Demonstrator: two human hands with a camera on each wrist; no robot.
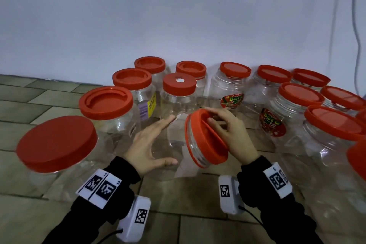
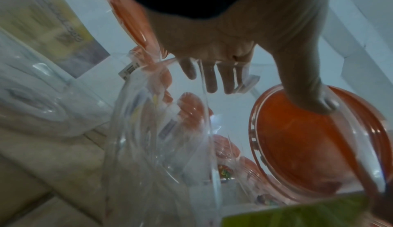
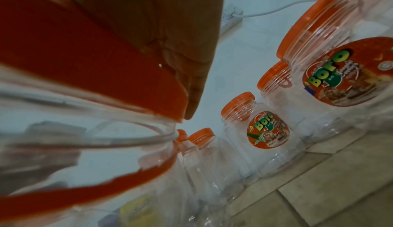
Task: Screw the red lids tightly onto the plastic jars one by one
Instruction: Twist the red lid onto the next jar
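Note:
A clear plastic jar (image 1: 174, 144) lies tilted on its side just above the tiled floor, its red lid (image 1: 206, 140) facing right and toward me. My left hand (image 1: 150, 144) spans the jar's body, fingers straight along the far side and thumb pressed underneath. In the left wrist view the left hand's thumb (image 2: 308, 87) touches the clear wall close to the red lid (image 2: 308, 146). My right hand (image 1: 231, 132) grips the lid, fingers curled over its top and rim. The right wrist view shows the fingers (image 3: 180, 62) lying across the lid (image 3: 85, 62).
Several lidded clear jars stand in rows against the white wall (image 1: 178, 16). A large one (image 1: 55, 142) is close on the left. Boro-labelled jars (image 1: 273, 123) crowd the right. A cable (image 1: 358, 25) hangs at the far right. The tiled floor (image 1: 188, 224) shows in front.

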